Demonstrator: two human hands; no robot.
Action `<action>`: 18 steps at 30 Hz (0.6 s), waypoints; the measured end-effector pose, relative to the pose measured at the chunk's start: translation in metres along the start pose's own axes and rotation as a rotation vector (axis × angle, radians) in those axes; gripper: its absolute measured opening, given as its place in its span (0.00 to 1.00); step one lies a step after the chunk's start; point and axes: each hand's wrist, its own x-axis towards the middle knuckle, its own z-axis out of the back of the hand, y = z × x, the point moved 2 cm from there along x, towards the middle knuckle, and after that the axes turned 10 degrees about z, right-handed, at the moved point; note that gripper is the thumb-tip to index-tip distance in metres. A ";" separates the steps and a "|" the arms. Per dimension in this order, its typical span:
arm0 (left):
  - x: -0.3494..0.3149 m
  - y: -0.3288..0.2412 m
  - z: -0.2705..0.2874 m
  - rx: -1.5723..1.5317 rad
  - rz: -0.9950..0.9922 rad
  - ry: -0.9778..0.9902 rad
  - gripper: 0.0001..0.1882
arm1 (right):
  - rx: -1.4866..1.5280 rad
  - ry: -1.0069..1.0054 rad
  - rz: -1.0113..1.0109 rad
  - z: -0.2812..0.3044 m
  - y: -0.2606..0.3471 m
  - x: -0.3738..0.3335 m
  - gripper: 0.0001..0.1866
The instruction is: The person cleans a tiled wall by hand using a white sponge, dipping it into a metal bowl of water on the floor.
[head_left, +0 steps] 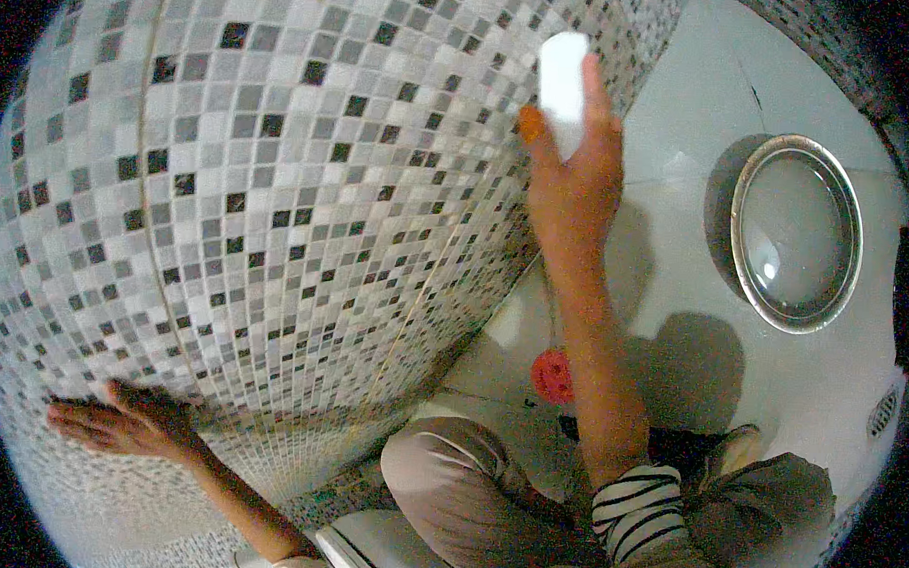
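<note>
In my right hand [578,193] is a white oblong block [563,75] with rounded ends, too bright to show whether it is soap or a sponge. Thumb and fingers close around it, in front of the mosaic-tiled wall [288,168]; I cannot tell whether it touches the tiles. An orange patch shows at the thumb tip. My left hand [119,428] is at the lower left, its fingers stretched out against or close to the same wall, holding nothing.
On the pale floor at right stands a round metal-rimmed basin [739,234], seemingly with water in it. A round red object [551,376] lies beside my right forearm. A floor drain [882,414] sits at far right. My bent knee [438,459] is close to the wall.
</note>
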 end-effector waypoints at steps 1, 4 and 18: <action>0.000 -0.004 -0.001 0.002 0.009 0.010 0.36 | -0.005 0.017 -0.061 0.005 0.001 0.006 0.34; 0.000 0.022 0.003 0.063 0.037 0.033 0.38 | 0.127 0.112 0.071 -0.023 0.029 -0.102 0.37; -0.012 0.020 0.011 -0.014 -0.319 0.199 0.59 | 0.151 0.266 0.023 -0.023 0.060 -0.165 0.38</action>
